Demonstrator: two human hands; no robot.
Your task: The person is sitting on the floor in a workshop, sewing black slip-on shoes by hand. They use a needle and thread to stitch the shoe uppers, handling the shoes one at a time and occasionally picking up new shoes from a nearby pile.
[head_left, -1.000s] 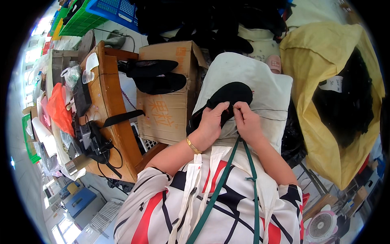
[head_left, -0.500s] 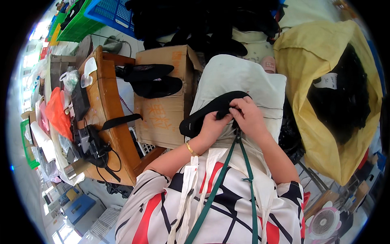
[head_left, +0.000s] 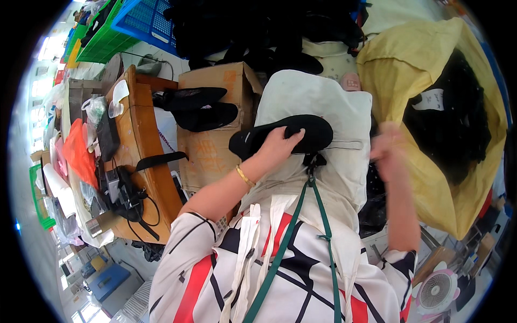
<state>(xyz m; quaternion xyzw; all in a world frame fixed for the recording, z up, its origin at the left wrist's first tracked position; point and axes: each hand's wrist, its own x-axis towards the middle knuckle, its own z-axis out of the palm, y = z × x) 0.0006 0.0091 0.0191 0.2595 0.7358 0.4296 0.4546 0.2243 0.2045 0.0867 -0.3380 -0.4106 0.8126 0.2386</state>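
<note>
A black cloth shoe (head_left: 318,133) lies across the white apron (head_left: 309,91) over my lap, its sole edge along the far side. My left hand (head_left: 277,144) grips it at the middle, thumb on top and fingers wrapped around it. To the right, my right hand (head_left: 386,144) is lifted off the shoe, beside the yellow sack; motion smears its fingers. Just below the shoe, a small black object hangs at the end of a green cord (head_left: 318,202) around me.
Left of my lap stands a cardboard box (head_left: 204,156) with black shoes (head_left: 207,116) on it. A wooden table (head_left: 142,129) holds bags and a black device. At right, a yellow sack (head_left: 388,70) contains black items. Black shoes pile up at the far side, near a blue crate (head_left: 145,21).
My right hand has let go of the shoe and swung right toward the yellow sack. My left hand still holds the shoe, which now lies more level.
</note>
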